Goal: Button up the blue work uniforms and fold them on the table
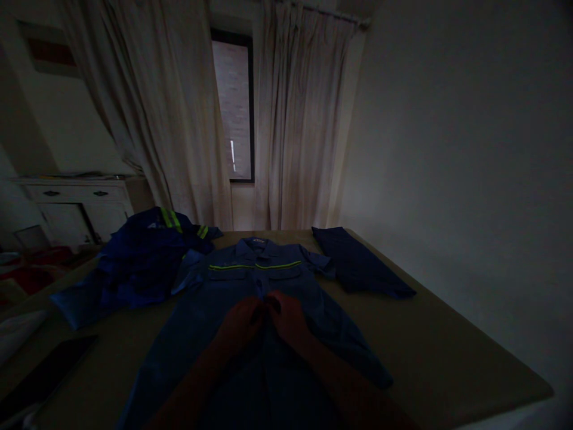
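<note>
A dark blue work shirt (pixel 224 304) with yellow-green stripes across the chest lies spread face up, its collar pointing away from me. Both hands meet at its front opening, below the chest pockets. My left hand (pixel 244 319) pinches the left edge of the placket. Close against it, my right hand (pixel 286 313) pinches the right edge, fingertips almost touching the other hand. The cloth at the fingertips is slightly raised. Any button between the fingers is hidden in the dim light.
A heap of blue garments (pixel 143 257) with reflective bands sits left on the table (pixel 430 340). Folded dark blue cloth (pixel 362 260) lies at the back right. A flat black object (pixel 49 370) rests near left. Curtains, a wall and a white cabinet (pixel 85 197) stand beyond.
</note>
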Available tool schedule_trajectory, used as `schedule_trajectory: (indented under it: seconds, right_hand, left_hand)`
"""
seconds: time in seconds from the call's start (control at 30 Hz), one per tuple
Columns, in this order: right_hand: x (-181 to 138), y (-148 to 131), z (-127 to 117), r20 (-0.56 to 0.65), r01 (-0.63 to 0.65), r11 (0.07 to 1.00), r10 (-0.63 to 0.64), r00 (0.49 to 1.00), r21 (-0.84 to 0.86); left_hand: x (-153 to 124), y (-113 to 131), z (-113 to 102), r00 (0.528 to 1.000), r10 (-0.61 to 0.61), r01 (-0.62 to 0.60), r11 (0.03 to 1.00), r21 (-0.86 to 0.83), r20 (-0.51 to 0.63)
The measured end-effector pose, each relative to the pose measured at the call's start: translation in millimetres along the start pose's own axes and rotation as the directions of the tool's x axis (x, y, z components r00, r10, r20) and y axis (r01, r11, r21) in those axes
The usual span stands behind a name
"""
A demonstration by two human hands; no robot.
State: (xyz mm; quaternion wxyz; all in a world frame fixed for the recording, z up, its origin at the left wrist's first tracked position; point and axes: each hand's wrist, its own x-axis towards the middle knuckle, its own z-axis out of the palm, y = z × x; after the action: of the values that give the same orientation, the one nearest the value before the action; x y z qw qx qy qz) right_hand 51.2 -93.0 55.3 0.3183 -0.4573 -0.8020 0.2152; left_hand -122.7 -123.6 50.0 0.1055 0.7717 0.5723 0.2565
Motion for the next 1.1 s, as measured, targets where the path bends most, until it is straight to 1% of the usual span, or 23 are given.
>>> schedule_trajectory:
  seconds: [0.17,0.33,0.43,0.63,0.87,0.97,1.1]
  right_hand:
    - [-1.2,-0.9,2.7,0.011,0.047,0.999,-0.046,0.999,-0.028]
    - [-1.4,-0.7,1.5,0.012,0.007,0.991,-0.005,1.0,-0.133]
    - [-1.4,-2.2,-0.3,0.029,-0.011,0.984,0.017,0.999,-0.179]
    - [-2.9,-3.8,1.6,0.021,-0.009,0.97,0.015,1.0,-0.242]
    - [-3.6,-0.2,4.8,0.042,-0.037,0.96,0.05,0.998,-0.279]
    - [-2.9,1.0,4.1,0.056,-0.033,0.964,0.05,0.997,-0.265]
    - [-3.0,-2.3,1.2,0.091,-0.013,0.97,0.037,0.995,-0.243]
  left_hand:
    - [0.4,2.3,-1.5,0.998,-0.046,0.046,0.999,-0.007,0.037]
    - [1.2,3.2,-2.7,0.998,-0.059,0.059,0.998,0.004,0.031]
    - [2.2,2.4,-2.4,0.997,-0.051,0.051,0.999,0.002,0.05]
    - [2.5,1.6,-0.9,0.999,-0.032,0.034,0.998,-0.043,0.043]
    - [0.5,5.0,-2.0,0.999,0.011,-0.01,1.0,-0.026,0.04]
    - [-0.5,4.0,-1.0,0.999,0.009,-0.009,1.0,-0.011,0.052]
    - [-0.8,-0.1,2.1,0.999,0.013,-0.012,1.0,-0.022,0.036]
